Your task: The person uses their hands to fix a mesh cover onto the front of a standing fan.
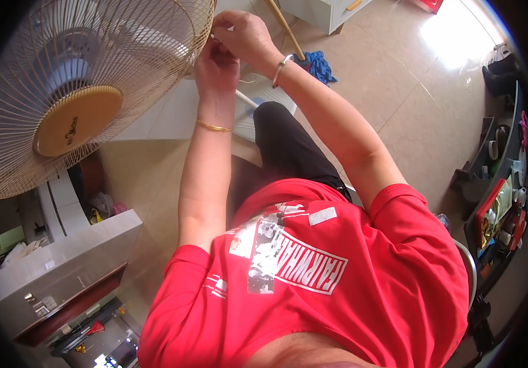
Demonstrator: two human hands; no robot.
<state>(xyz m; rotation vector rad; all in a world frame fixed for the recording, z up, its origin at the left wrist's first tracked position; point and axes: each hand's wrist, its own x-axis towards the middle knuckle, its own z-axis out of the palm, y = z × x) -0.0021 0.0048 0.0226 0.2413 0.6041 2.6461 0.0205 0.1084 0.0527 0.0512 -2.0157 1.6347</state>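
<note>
Fingers (228, 38) of 2 hands (245, 37) are bent by the fan's rim (206, 30); what is gripped cannot be told. Writing is seen on the fan (86, 110) and red shirt (368, 257).

I'd call this a room in a home, going by the everyday things around me. The large fan (79, 121) on my left, with its round wire cage, is the household kind. A mop (319, 69) with a wooden handle and blue head rests on the glossy beige tiled floor (374, 92), near a white cabinet (320, 11) on short legs. To my right I have a dark shelf (517, 132) crowded with mixed small belongings, too blurred to sort out.
</note>
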